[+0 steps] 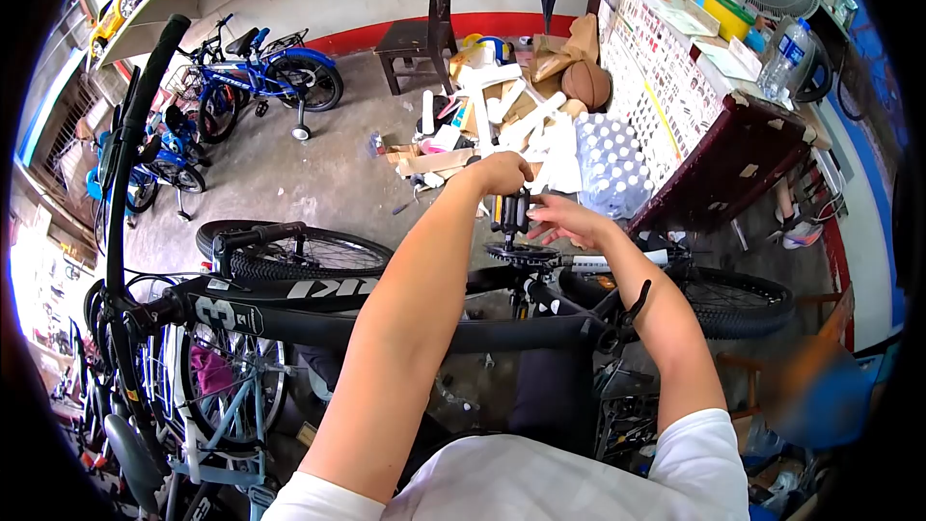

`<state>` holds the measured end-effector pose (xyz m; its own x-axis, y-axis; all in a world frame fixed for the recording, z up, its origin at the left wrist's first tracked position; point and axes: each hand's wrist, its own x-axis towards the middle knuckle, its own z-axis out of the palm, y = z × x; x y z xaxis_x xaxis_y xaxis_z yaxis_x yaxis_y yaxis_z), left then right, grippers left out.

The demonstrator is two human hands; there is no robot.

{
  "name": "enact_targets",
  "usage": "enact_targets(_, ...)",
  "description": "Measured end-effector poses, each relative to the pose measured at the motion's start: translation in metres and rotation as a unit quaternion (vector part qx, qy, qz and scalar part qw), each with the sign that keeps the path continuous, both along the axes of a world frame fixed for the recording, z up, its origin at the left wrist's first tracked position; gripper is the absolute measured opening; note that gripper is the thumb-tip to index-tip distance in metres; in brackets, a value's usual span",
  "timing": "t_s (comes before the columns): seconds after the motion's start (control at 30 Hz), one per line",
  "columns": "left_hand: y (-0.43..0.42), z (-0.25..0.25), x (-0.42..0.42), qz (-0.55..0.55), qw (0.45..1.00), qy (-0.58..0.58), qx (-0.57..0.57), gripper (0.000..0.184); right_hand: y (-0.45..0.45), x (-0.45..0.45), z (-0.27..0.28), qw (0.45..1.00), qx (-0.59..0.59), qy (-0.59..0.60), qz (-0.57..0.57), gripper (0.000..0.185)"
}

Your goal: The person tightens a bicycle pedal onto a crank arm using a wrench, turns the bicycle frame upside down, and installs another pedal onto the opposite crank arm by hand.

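Observation:
A black bicycle [453, 335] lies across the view in front of me, its handlebar [118, 164] to the left. Its black pedal [510, 215], with amber reflector strips, stands up from the crank near the chainring [522, 253]. My left hand [502, 174] is curled closed at the pedal's upper end; its fingertips are partly hidden. Just right of the pedal is my right hand [571, 220], fingers apart and thumb near the pedal's edge. Whether those fingers touch the pedal I cannot tell.
Small blue bicycles [256, 72] and a dark chair [424, 34] stand at the back. Cardboard and packing scraps [497, 121], a basketball [585, 86] and bubble wrap [613, 164] lie beyond the pedal. A cluttered counter [675, 106] is at right; more bicycles [217, 405] stand lower left.

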<state>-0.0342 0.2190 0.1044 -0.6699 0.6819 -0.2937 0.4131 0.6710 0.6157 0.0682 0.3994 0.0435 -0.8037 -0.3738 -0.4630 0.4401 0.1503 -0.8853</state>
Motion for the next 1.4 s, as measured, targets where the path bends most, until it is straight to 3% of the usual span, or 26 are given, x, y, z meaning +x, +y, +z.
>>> enact_targets(0.17, 0.004, 0.012, 0.01, -0.041, 0.996, 0.043, -0.072, 0.048, -0.002, 0.002, 0.001, 1.0, -0.013, 0.002, 0.009, 0.071)
enact_targets(0.4, 0.005, 0.001, 0.003, -0.052, 0.995, 0.058, -0.058, 0.048, -0.003, 0.004, 0.008, 1.0, -0.004, -0.003, 0.011, 0.072)
enact_targets(0.5, -0.001, 0.0, 0.001, -0.045, 0.999, 0.005, -0.024, 0.048, -0.001, 0.001, 0.001, 1.0, -0.017, 0.006, 0.019, 0.068)
enact_targets(0.6, -0.012, -0.004, -0.004, 0.005, 0.99, -0.122, 0.071, 0.053, -0.001, 0.001, 0.003, 1.0, 0.0, -0.002, 0.018, 0.062)
enact_targets(0.7, -0.012, -0.006, -0.006, 0.005, 0.986, -0.135, 0.096, 0.056, -0.002, 0.002, 0.007, 1.0, 0.023, 0.0, 0.003, 0.06)
enact_targets(0.77, -0.011, -0.003, -0.002, 0.003, 0.988, -0.119, 0.097, 0.053, -0.003, 0.002, 0.004, 1.0, 0.019, 0.005, 0.003, 0.055)
enact_targets(0.87, -0.007, -0.01, -0.006, 0.003, 1.0, -0.019, 0.001, 0.041, -0.002, -0.001, 0.003, 0.998, 0.055, 0.004, -0.035, 0.052)
enact_targets(1.4, -0.004, -0.01, -0.012, -0.013, 1.0, 0.026, -0.009, 0.036, -0.001, -0.002, 0.007, 0.993, 0.099, 0.041, -0.043, 0.049)
